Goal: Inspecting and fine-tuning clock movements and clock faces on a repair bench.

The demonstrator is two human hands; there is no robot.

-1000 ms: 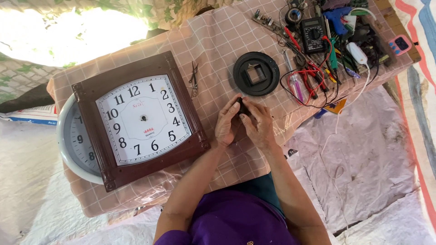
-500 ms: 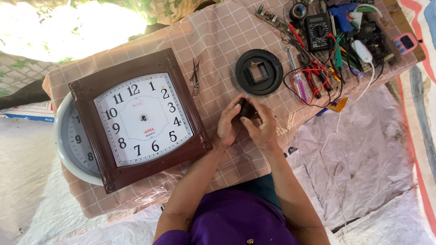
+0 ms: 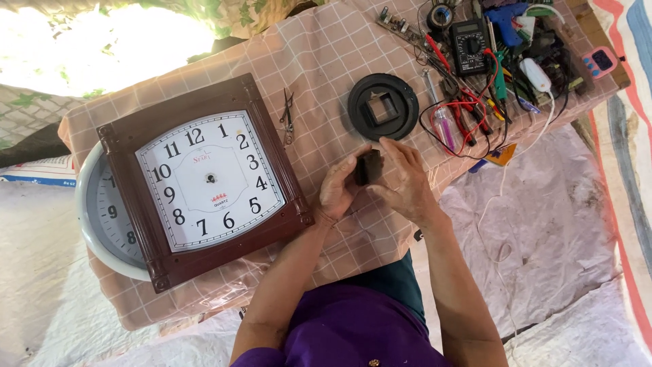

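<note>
A small black box-shaped clock movement (image 3: 369,167) is gripped between both my hands above the checked tablecloth (image 3: 326,61). My left hand (image 3: 337,188) clasps its left side. On its right side, my right hand (image 3: 406,178) holds it with fingers curled over the top. A square brown wall clock (image 3: 204,180) with a white dial and no hands lies to the left. It rests partly on a round white-rimmed clock (image 3: 102,211). A round black plastic ring with a square opening (image 3: 383,107) lies just beyond my hands.
Small pliers (image 3: 288,115) lie beside the brown clock. At the far right sit a black multimeter (image 3: 470,45) with red leads, screwdrivers, a blue glue gun (image 3: 506,13), a white mouse-like device (image 3: 535,73) and a pink timer (image 3: 600,61). White sheeting covers the ground to the right.
My hands shifted slightly and turned the black movement between them; the view moved a little. The clocks and tools stayed put.
</note>
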